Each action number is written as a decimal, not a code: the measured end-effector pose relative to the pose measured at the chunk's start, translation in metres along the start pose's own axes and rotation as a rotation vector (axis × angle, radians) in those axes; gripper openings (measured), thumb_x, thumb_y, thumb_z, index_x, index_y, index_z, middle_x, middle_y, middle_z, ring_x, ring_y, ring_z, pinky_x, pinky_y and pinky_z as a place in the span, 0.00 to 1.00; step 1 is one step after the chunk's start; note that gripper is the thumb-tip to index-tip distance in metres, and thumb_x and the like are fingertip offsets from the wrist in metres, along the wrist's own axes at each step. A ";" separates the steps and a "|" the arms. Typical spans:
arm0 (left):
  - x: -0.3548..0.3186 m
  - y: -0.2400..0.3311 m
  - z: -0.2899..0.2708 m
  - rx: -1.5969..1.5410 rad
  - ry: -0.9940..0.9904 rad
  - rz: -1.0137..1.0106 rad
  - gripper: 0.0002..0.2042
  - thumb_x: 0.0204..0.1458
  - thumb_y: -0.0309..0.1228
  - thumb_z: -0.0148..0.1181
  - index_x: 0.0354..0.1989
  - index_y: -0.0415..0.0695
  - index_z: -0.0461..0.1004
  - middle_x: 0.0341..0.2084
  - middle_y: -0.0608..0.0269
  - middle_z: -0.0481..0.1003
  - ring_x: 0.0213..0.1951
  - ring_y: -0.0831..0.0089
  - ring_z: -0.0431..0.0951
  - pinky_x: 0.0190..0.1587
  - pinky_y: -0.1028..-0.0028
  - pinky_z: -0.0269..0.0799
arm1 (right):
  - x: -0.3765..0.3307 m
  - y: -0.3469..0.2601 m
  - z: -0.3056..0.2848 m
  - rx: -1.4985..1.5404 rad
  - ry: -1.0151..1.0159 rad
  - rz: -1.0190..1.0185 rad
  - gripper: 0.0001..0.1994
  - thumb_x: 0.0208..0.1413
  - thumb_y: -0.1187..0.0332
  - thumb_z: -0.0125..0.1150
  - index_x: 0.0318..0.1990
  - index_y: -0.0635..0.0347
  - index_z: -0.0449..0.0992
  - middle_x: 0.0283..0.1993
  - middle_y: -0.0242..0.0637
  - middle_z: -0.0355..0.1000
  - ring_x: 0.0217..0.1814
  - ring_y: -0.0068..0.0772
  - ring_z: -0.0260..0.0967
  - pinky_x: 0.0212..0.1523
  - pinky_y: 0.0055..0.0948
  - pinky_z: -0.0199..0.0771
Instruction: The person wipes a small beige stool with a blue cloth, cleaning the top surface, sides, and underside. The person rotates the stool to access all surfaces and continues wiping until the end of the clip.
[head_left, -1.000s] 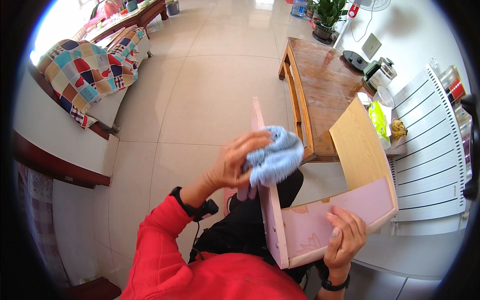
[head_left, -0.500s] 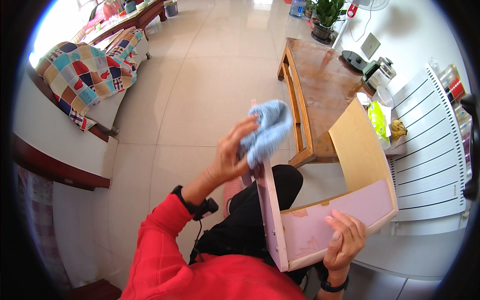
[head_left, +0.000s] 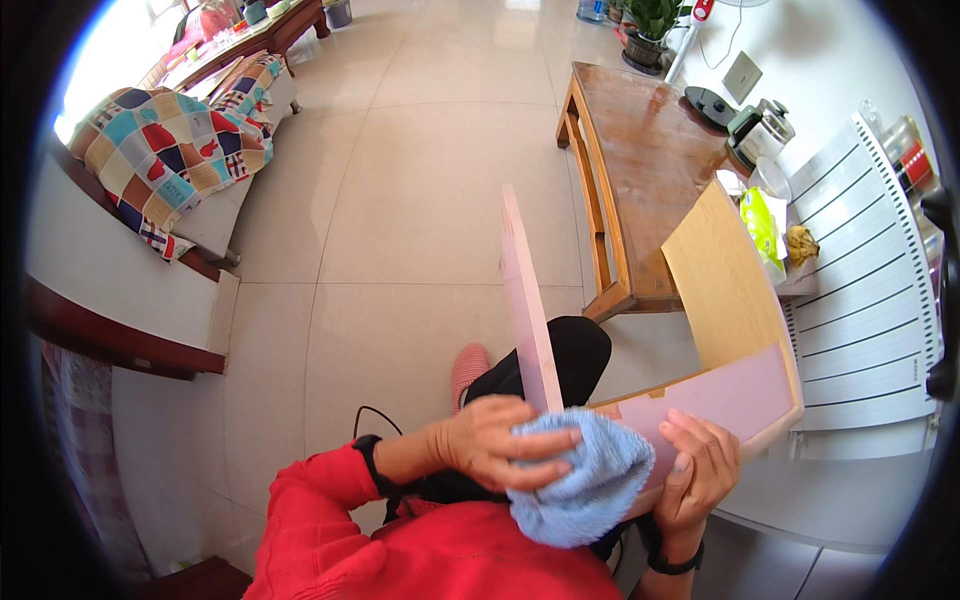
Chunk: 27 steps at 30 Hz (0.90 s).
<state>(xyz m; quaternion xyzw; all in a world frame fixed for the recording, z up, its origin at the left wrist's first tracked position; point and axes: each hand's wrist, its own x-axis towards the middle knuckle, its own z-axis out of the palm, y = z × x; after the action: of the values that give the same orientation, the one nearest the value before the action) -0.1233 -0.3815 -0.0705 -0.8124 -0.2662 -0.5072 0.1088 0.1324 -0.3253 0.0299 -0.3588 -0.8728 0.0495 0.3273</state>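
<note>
A light-blue cloth [head_left: 590,480] is bunched in my left hand [head_left: 500,443], lying over the near corner of a pink wooden drawer [head_left: 735,395]. The drawer rests across my lap. Its long pink panel [head_left: 530,300] rises away from me, and a bare wood-coloured panel [head_left: 725,270] stands at its right. My right hand [head_left: 697,468] grips the near pink board, thumb on one face and fingers over the other. The cloth hides the corner where the boards meet.
Ahead right stands a brown wooden table [head_left: 650,160] with a glass kettle [head_left: 765,135] and a green-yellow packet [head_left: 762,225]. A white radiator [head_left: 865,290] lines the right wall. A bench with a patchwork cover [head_left: 180,150] is at left, a potted plant [head_left: 645,45] at the back.
My left hand has brought the cloth from the far end of the long pink panel down to the near corner. The right hand keeps its hold on the drawer.
</note>
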 end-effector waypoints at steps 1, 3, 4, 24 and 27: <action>-0.007 -0.008 -0.004 0.025 -0.037 -0.041 0.18 0.55 0.39 0.56 0.53 0.49 0.72 0.57 0.52 0.73 0.28 0.64 0.76 0.30 0.70 0.72 | 0.001 0.000 0.000 -0.003 0.004 -0.004 0.15 0.59 0.65 0.47 0.35 0.60 0.82 0.40 0.40 0.80 0.42 0.44 0.76 0.47 0.38 0.70; -0.014 -0.021 -0.002 -0.150 0.052 -0.329 0.23 0.56 0.43 0.57 0.57 0.45 0.70 0.59 0.43 0.70 0.49 0.47 0.79 0.45 0.62 0.77 | 0.002 -0.001 0.000 0.004 0.015 -0.011 0.15 0.59 0.65 0.48 0.35 0.60 0.82 0.40 0.39 0.80 0.42 0.44 0.76 0.46 0.37 0.70; -0.014 -0.027 0.000 -0.193 0.132 -0.445 0.25 0.54 0.39 0.62 0.60 0.43 0.68 0.61 0.41 0.68 0.55 0.43 0.75 0.49 0.59 0.75 | 0.002 -0.001 0.001 0.014 0.021 -0.011 0.14 0.59 0.65 0.48 0.35 0.60 0.82 0.39 0.39 0.80 0.41 0.43 0.76 0.45 0.37 0.70; 0.167 0.018 0.001 -1.021 -0.391 -0.512 0.40 0.55 0.37 0.58 0.73 0.37 0.48 0.72 0.36 0.43 0.73 0.42 0.44 0.71 0.52 0.42 | -0.016 -0.024 -0.017 1.063 0.244 0.362 0.41 0.53 0.68 0.71 0.70 0.58 0.51 0.65 0.41 0.62 0.63 0.31 0.64 0.63 0.34 0.65; 0.164 0.021 0.014 -1.049 -0.481 -0.578 0.42 0.59 0.44 0.55 0.75 0.38 0.39 0.73 0.40 0.41 0.75 0.48 0.41 0.73 0.55 0.37 | -0.021 -0.009 -0.043 0.931 0.374 0.294 0.28 0.58 0.73 0.64 0.64 0.61 0.61 0.58 0.38 0.68 0.59 0.29 0.66 0.61 0.33 0.68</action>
<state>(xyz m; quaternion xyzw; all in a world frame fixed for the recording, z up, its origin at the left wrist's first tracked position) -0.0449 -0.3402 0.0703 -0.7443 -0.2077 -0.3824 -0.5065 0.1644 -0.3520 0.0546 -0.2967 -0.6253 0.4128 0.5921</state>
